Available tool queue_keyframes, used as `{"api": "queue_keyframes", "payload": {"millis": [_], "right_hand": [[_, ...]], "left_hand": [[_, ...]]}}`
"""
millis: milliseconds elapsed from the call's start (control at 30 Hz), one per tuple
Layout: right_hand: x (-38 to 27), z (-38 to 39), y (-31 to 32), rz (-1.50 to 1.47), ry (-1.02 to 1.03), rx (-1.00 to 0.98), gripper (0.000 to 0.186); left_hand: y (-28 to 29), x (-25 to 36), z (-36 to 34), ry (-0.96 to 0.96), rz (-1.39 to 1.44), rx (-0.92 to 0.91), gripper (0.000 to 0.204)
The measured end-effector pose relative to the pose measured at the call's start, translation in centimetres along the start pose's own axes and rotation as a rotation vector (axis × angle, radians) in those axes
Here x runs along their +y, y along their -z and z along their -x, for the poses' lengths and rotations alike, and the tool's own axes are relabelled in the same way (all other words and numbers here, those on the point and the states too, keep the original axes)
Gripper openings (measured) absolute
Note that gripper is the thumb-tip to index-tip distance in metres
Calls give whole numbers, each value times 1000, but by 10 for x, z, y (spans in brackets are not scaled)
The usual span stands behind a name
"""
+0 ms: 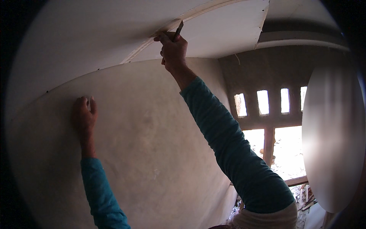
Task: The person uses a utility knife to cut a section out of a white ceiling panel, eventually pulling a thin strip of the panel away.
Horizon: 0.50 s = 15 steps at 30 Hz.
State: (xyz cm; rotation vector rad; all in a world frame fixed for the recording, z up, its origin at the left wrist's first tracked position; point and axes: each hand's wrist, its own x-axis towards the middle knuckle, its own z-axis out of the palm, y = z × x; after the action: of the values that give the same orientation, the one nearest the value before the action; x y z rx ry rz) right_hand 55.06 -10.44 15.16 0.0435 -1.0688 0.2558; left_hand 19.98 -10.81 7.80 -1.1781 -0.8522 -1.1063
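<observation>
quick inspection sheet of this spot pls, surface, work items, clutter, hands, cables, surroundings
surface: pale plastered wall, smooth, meeting pale ceiling boards above.
work items: narrow flat tool held up at the seam between two ceiling boards; its type cannot be told.
clutter: debris and wood pieces low down by the window opening.
hands: right hand raised, gripping the tool at the ceiling; left hand pressed flat on the wall, holding nothing; both sleeves teal.
cables: nothing seen.
surroundings: dark wall with a row of small vent openings above a bright window opening with a wooden frame; blurred pale oval at the right edge.
</observation>
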Motion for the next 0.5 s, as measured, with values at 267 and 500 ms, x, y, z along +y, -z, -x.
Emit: {"api": "queue_keyframes", "payload": {"millis": [267,500], "right_hand": [[-21,6,10,-325,-193,-93,12],[-48,20,43,-753,-266,-191,14]], "left_hand": [[2,-1,-1,-15,-11,-23,34],[-1,2,4,10,-23,26,33]]}}
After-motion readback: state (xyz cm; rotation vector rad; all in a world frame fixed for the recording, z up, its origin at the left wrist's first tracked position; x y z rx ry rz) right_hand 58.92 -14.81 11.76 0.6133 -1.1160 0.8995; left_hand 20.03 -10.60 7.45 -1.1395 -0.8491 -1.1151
